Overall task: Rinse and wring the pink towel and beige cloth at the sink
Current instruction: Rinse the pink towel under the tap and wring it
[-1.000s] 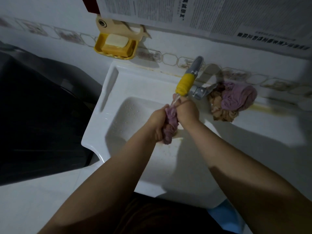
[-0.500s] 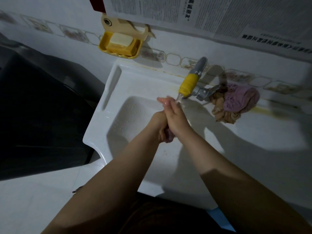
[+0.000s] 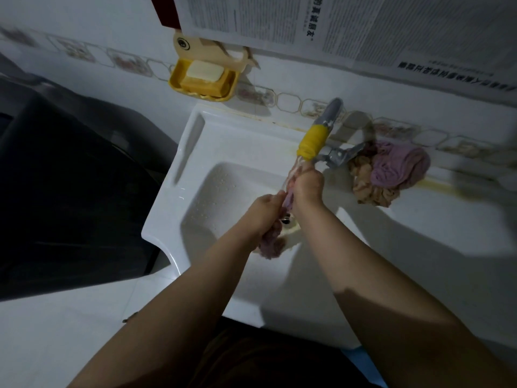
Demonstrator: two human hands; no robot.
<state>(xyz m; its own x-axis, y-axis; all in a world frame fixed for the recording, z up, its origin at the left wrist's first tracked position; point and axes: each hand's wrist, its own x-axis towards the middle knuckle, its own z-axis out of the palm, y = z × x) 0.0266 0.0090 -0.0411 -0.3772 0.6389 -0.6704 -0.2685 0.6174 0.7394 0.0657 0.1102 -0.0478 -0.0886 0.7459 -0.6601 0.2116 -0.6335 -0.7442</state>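
You have the pink towel (image 3: 275,236) stretched over the sink (image 3: 195,152), your right hand (image 3: 307,186) closed around its upper end just under the yellow-sleeved tap (image 3: 313,141) and your left hand (image 3: 263,212) closed around it lower down, the tail hanging below. Soaked, it is likely soft, limp, heavy and a bit slick, so grip it bunched and twist your fists opposite ways. The beige cloth (image 3: 369,189) lies on the ledge beside another pink bundle (image 3: 397,163).
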